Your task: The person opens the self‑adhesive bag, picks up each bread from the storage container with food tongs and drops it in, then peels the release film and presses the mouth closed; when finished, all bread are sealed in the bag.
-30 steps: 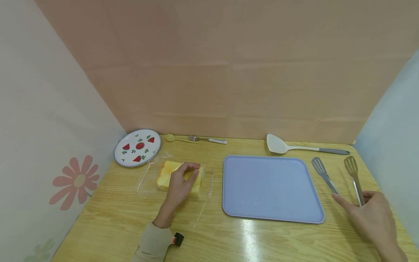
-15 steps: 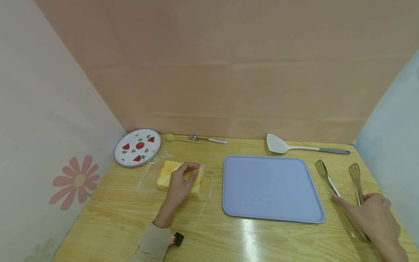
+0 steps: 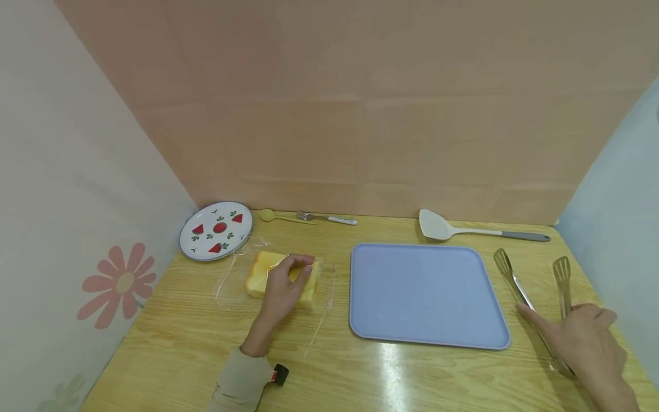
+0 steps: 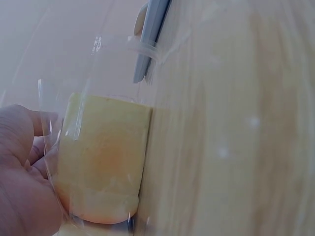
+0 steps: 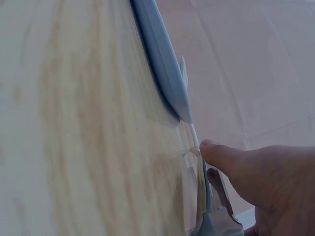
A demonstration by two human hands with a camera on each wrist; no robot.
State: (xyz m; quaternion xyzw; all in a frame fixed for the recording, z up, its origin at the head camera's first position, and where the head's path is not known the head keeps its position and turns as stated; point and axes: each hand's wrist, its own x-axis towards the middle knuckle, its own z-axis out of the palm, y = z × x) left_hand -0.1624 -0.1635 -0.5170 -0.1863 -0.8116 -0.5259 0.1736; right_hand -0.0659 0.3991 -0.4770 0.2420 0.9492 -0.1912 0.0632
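Observation:
In the head view, my left hand lies over a thick slice of toast bread in a clear plastic bag. Its thumb and fingers bend toward each other at the bread's right part and seem to pinch the film. The bread shows beside that hand in the left wrist view. At the right, my right hand holds metal serving tongs with slotted ends, thumb along one arm and fingers by the other. The tongs' ends are spread apart. In the right wrist view, that thumb presses the tongs.
A lavender tray lies between the hands. Behind it is a white turner with a grey grip. A watermelon-patterned plate, a yellow spoon and a fork line the back left. Walls enclose the wooden table.
The tongs have turned in my right hand, and their right end has shifted slightly right and nearer me. The left hand and the bread stay in place.

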